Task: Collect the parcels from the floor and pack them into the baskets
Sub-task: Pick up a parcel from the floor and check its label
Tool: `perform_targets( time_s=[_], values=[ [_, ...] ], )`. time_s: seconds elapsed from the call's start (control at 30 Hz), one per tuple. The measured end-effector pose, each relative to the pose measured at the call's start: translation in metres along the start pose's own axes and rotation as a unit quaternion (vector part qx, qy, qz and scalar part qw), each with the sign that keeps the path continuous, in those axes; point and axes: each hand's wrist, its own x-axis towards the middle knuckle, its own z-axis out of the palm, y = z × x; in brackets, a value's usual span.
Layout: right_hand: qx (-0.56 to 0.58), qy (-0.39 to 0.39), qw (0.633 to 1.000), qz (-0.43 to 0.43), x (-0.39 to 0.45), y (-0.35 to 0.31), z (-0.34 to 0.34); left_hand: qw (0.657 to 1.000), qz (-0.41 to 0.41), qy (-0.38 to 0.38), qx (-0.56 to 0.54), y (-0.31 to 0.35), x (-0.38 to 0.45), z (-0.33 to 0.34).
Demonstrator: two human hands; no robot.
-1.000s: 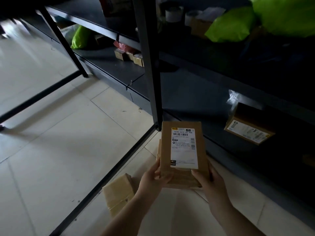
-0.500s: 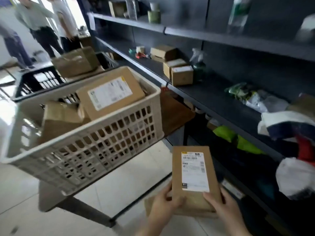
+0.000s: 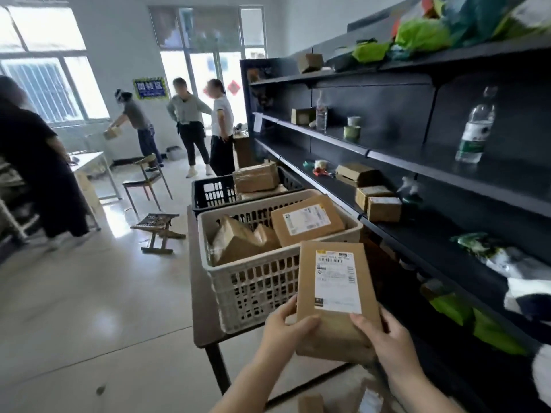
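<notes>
Two hands: both gripped one parcel (image 3: 334,290) at lower centre of the frame.
Left hand (image 3: 284,330): thumb curled over the parcel's lower left corner, fingers underneath.
Right hand (image 3: 387,341): thumb pressed on the parcel's lower right face, fingers wrapped behind.
Parcel: flat brown box, white label facing up, tilted upright, held in front of the white basket's near right corner; a second box seemed stacked under it, hard to tell.
White basket (image 3: 256,281): centre frame, on a dark table (image 3: 199,308); held a labelled box (image 3: 307,220) at its right and crumpled brown packets (image 3: 241,241) at its left.
Black basket (image 3: 214,193): just behind the white one, a taped box (image 3: 256,177) in it.
Shelves (image 3: 417,162): right side of frame, dark, carrying small boxes, a bottle (image 3: 475,129) and green bags.
Floor: more parcels (image 3: 311,402) at the bottom edge, blurred.
Background: people stood at upper left by the windows.
</notes>
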Motion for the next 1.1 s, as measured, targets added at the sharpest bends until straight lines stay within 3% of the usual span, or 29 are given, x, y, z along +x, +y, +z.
perform_targets(
  time_s=[0.43, 0.87, 1.1],
  values=[
    [0.007, -0.058, 0.992, -0.113, -0.03, -0.083, 0.191, 0.991, 0.103, 0.086, -0.019, 0.063, -0.012, -0.184],
    [0.007, -0.06, 0.992, -0.107, 0.099, -0.122, 0.276, 0.986, 0.136, 0.097, -0.016, 0.106, 0.133, -0.231],
    [-0.016, 0.02, 0.996, -0.088, 0.172, -0.131, 0.303, 0.992, 0.117, 0.041, 0.008, 0.118, 0.234, -0.241]
  ],
)
